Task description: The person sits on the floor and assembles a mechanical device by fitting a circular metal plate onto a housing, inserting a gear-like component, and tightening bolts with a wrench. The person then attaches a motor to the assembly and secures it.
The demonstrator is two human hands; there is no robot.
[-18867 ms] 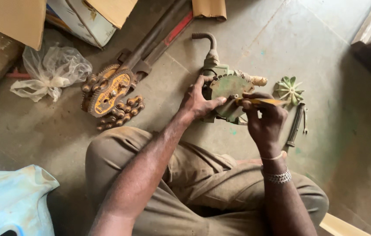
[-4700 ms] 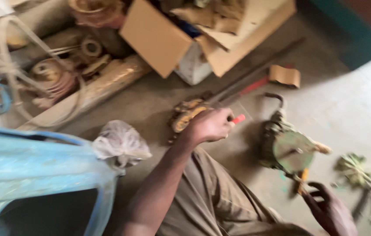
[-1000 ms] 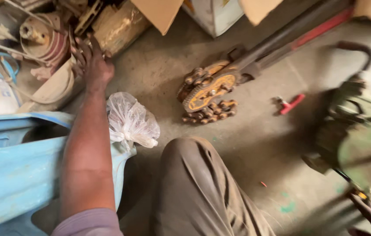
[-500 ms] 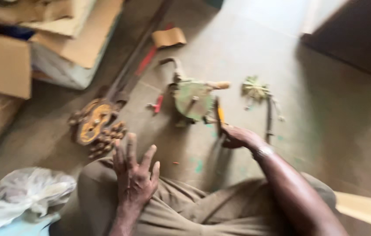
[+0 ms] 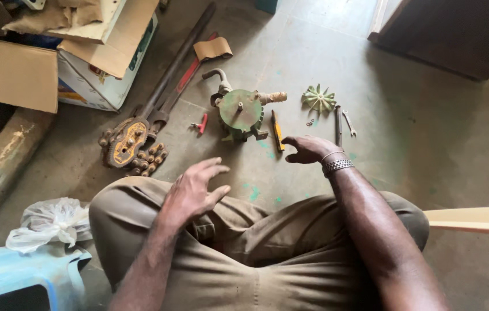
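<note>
Green hand pump (image 5: 241, 110) stood on the concrete floor (image 5: 325, 52), rusty curved pipe at its top, round face up. Just right of it lay a yellow-handled screwdriver (image 5: 277, 131), touching nothing else visibly. Right hand (image 5: 309, 148) hovered close beside that screwdriver's lower end, fingers loosely curled and apart, clamped on nothing; beaded metal bracelet (image 5: 337, 166) at the wrist. Left hand (image 5: 193, 191) held above the left knee, fingers spread, empty. Green finned impeller (image 5: 319, 99) lay to the right of the pump, with a dark rod (image 5: 338, 123) and a small spanner (image 5: 348, 122) just below it. Small red-handled tool (image 5: 200, 123) lay just left of the pump. Further left, a rusty chain pipe wrench (image 5: 131, 144) with long handles running up toward cardboard boxes (image 5: 109, 52). Crumpled plastic bag (image 5: 48, 220) near the left knee, beside a blue plastic stool (image 5: 23, 276).
</note>
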